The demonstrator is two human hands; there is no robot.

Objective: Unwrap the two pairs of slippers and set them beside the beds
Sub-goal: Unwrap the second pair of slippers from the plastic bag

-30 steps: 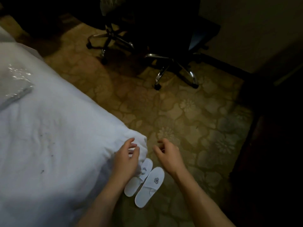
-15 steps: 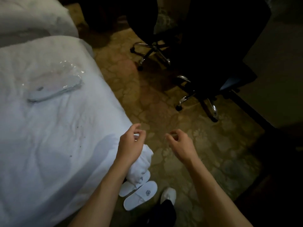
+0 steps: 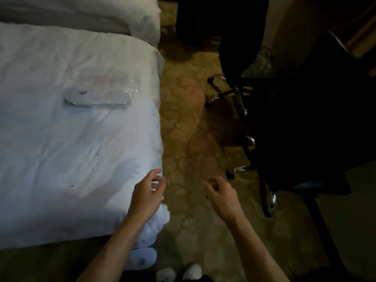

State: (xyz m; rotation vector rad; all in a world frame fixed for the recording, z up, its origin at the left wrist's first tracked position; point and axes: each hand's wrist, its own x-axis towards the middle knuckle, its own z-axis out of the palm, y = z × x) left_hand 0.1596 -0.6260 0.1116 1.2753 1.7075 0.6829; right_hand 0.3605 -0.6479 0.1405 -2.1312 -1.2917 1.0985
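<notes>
A pair of white slippers in clear plastic wrap lies flat on the near white bed. An unwrapped white pair lies on the carpet by the bed's corner, partly hidden behind my left forearm. My left hand hovers over the bed's corner with fingers loosely curled and nothing in it. My right hand hangs above the carpet, fingers apart and empty. A second white bed stands beyond the first.
Patterned brown carpet runs between the bed and a black office chair with a chrome wheeled base on the right. My own feet in white footwear show at the bottom edge. The right side is dark furniture.
The view has risen and swung left, bringing the wrapped pair on the bed into full view. Both hands lifted away from the slippers on the floor, which now sit low in frame.
</notes>
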